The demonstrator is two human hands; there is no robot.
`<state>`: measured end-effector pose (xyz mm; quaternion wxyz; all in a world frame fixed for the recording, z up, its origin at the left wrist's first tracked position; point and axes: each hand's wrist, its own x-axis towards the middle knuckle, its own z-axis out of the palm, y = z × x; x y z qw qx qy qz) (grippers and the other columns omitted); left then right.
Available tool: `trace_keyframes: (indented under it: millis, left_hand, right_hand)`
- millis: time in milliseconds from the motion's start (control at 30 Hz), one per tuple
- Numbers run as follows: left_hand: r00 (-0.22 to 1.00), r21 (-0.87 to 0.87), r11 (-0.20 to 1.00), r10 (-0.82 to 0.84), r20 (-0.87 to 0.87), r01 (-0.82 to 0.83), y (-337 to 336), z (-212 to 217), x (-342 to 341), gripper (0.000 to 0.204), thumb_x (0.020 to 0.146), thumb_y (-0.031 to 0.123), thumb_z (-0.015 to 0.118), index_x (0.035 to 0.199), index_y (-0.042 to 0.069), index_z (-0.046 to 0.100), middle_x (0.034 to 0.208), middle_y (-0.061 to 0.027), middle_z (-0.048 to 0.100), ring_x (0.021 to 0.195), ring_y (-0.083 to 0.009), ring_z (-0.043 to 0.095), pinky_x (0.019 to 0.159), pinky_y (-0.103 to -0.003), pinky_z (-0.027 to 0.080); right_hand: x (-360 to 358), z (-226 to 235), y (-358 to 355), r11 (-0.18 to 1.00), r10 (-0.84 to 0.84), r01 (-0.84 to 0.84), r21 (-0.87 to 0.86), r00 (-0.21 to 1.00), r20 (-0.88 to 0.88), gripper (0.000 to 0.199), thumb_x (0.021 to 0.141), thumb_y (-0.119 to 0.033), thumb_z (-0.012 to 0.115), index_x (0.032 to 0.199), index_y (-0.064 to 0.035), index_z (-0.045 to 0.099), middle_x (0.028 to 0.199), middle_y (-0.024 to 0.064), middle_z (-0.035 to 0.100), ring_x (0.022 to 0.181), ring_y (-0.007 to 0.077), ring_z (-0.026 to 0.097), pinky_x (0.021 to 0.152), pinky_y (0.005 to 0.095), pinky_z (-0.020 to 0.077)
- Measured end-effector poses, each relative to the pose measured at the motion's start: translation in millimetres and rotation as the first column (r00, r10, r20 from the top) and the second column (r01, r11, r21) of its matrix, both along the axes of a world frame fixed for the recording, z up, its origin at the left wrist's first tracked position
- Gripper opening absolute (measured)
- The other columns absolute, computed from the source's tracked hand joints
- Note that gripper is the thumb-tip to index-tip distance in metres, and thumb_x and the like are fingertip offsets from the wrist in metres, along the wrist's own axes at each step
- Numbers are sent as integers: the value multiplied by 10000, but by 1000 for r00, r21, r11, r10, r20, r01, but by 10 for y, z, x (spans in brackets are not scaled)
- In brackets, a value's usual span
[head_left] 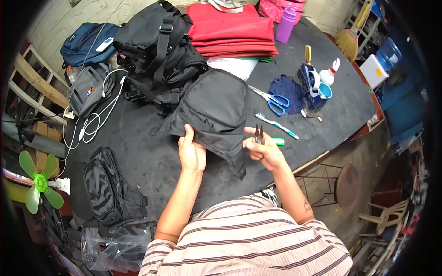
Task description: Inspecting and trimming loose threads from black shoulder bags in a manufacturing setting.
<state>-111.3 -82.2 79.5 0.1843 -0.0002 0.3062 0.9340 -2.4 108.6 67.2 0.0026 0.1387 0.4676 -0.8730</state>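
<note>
Held up over the table is a black fabric backpack [220, 99], its zipped front panel facing up. My left hand [192, 152] grips its lower left edge, thumb on top and fingers underneath. At its lower right side my right hand [263, 149] is closed around thread snips [259, 133], whose two dark blades point away from me. The index finger of that hand reaches to the bag's edge. Just beyond the right hand lie a green and white toothbrush [277, 125] and a small green item [278, 141], partly hidden by the hand.
Blue-handled scissors [276, 103] and a dark blue cloth [287, 89] lie farther right, near an organizer [308, 87] and a spray bottle [328, 73]. Black bags [159, 60] and folded red fabric [232, 32] are piled at the back. A patterned backpack [103, 186] lies left.
</note>
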Motion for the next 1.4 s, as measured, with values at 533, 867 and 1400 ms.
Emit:
trace_keyframes:
  millis: [533,867,1400]
  left_hand:
    - [921,-426,879,-328,-209,216,-77,-196,155,246,818,-43,609,1059,-66,564,951,-79,643,803,-111,621,736,-236,500]
    - [938,-385,914,-238,-253,128,-190,8,72,275,825,-41,602,1095,-39,551,967,-77,645,807,-110,614,729,-236,494]
    - [901,-260,949,54,-430,-180,97,331,35,565,800,-99,550,1317,-12,342,1286,-110,468,1190,-190,445,1036,-315,308]
  right_hand:
    - [-388,291,-322,147,-114,431,890,901,-418,246,699,-99,754,891,-32,615,858,95,607,716,242,616,630,317,480]
    - [-492,512,-4,869,-23,100,485,986,-162,48,778,-10,669,793,8,627,714,-12,607,634,46,531,595,203,426]
    - [-378,460,67,831,-143,244,500,962,-233,257,804,-131,694,987,-37,540,919,-6,558,855,67,524,747,222,432]
